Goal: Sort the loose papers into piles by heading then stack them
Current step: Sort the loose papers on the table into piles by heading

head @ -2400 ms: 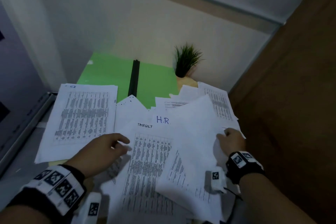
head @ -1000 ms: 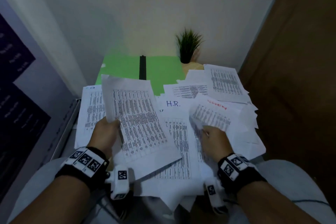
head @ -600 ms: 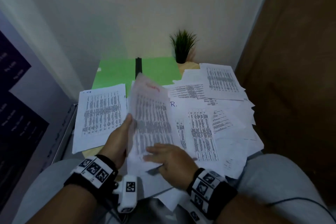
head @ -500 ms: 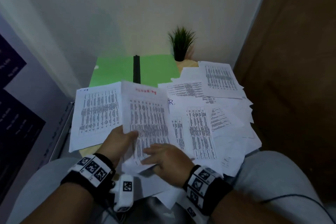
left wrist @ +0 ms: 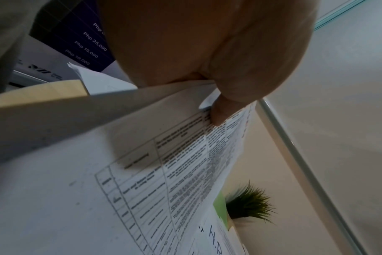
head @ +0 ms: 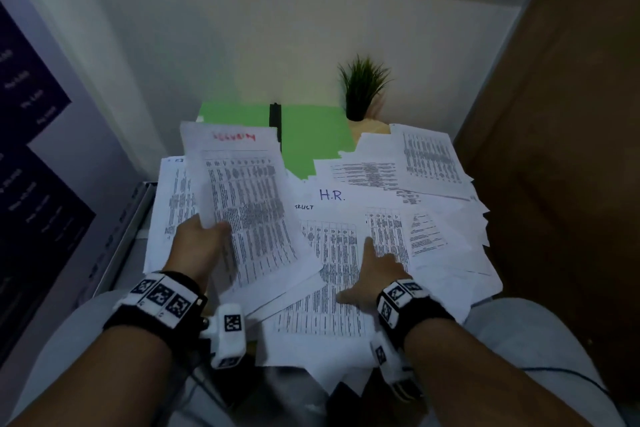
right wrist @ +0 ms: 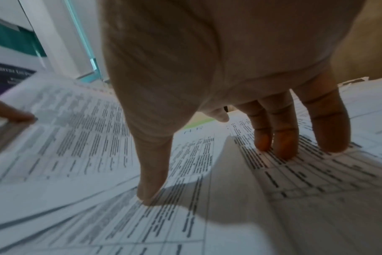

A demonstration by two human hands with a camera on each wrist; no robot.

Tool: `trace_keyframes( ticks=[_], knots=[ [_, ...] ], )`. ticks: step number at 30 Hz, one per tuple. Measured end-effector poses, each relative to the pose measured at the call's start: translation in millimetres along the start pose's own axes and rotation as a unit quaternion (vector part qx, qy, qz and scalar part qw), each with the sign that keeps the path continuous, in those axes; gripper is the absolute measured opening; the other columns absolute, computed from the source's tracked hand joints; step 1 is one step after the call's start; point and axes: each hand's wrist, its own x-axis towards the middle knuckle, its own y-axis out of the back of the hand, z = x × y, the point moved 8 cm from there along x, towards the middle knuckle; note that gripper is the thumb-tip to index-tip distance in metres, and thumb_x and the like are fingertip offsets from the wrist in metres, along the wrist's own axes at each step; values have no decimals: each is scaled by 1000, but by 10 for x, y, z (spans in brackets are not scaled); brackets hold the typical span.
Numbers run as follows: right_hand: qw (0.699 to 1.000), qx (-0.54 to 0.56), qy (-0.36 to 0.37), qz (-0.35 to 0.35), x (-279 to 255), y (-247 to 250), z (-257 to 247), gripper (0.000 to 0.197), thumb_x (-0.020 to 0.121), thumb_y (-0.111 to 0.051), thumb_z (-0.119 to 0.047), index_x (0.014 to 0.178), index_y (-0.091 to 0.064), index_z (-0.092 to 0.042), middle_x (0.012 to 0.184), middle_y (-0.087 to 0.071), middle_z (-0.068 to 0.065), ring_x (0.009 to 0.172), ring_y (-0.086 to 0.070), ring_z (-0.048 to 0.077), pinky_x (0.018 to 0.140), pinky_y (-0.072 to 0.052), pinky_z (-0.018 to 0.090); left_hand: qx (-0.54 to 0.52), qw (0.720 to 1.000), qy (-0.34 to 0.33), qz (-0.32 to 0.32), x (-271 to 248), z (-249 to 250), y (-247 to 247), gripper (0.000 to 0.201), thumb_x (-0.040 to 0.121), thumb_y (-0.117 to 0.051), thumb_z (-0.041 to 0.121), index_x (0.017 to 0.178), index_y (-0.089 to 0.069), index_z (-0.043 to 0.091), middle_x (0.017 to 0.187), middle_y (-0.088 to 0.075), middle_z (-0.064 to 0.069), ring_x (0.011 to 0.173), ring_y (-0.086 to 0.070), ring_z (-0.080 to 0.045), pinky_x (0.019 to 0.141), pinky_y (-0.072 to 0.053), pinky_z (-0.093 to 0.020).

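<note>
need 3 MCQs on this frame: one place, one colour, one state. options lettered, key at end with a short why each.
1. Where does the potted plant stand?
A. At the table's far edge, by the wall
B. On the person's lap
C. On top of the H.R. sheet

2. What colour is the handwritten heading on the sheet that the left hand holds?
A. Green
B. Red
C. Black

3. What is the right hand doing?
A. Crumpling a sheet in a fist
B. Hanging clear of the table
C. Resting with fingers spread on the loose papers

Key:
1 A: the head view shows it behind the green mat, against the wall.
2 B: red lettering runs across the top of that sheet.
3 C: the right wrist view shows its fingertips down on the printed pages, with nothing gripped.
</note>
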Motion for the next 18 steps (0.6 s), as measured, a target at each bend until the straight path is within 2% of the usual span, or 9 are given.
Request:
trace_keyframes(
  ticks=[4,8,10,12,14,15,16,17,18],
  knots=[
    [999,-13,-27,-10,120,-21,-104,158,57,-95,-55,159,23,-29,162,-25,23,142,-40,42,106,-50,55,-8,1000,-2,-7,-47,20,32,11,94,-61,13,101,-66,7,93,-65,-16,83,-60,-28,72,-48,-36],
    [998,44,-31,-16,154,-47,-141,158,64,-97,-31,155,31,-25,156,-44,19,128,-59,36,99,-56,50,-4,1000,-13,-17,-79,29,23,5,90,-61,13,94,-64,14,90,-64,-12,83,-60,-25,75,-49,-39],
    [996,79,-34,-9,99,-60,-132,151,71,-94,-21,155,31,-27,150,-51,17,118,-65,32,94,-59,44,-11,1000,-14,-20,-88,36,17,6,91,-60,11,95,-64,14,90,-64,-12,83,-60,-25,76,-49,-40],
    [990,135,-21,17,59,-54,-142,135,81,-83,-10,158,26,-29,137,-59,15,101,-70,27,82,-61,38,-25,999,-15,-20,-78,43,11,6,93,-61,10,97,-66,12,93,-66,-13,84,-61,-27,78,-50,-42],
    [977,206,-6,56,-3,-1,-139,112,89,-71,-6,163,10,-28,131,-62,12,97,-70,26,80,-60,36,-40,999,-15,-20,-78,57,3,7,95,-62,9,99,-67,11,95,-67,-14,85,-61,-28,80,-51,-41],
    [970,232,6,79,-23,57,-126,95,91,-69,-8,164,-8,-22,135,-61,12,104,-68,28,84,-57,34,-48,998,-15,-23,-83,64,-5,6,95,-62,9,98,-66,12,94,-67,-14,84,-61,-27,78,-50,-39],
    [961,256,19,105,-37,140,-98,73,93,-68,-10,157,-34,-14,134,-63,14,110,-67,31,87,-54,31,-57,998,-14,-23,-82,63,-10,6,95,-62,8,95,-66,13,92,-66,-14,83,-60,-26,75,-49,-37],
    [950,278,30,138,-42,248,-37,45,93,-68,-11,137,-59,-9,122,-69,15,109,-68,32,85,-53,30,-65,997,-13,-26,-88,69,-22,8,96,-61,7,93,-66,13,91,-66,-13,82,-60,-26,73,-49,-35],
    [936,308,34,167,-60,361,60,17,93,-68,-11,110,-71,-10,103,-73,14,100,-70,31,79,-53,31,-72,997,-10,-27,-85,59,-28,8,96,-60,7,93,-65,13,89,-65,-12,80,-59,-25,70,-48,-34]
  ],
)
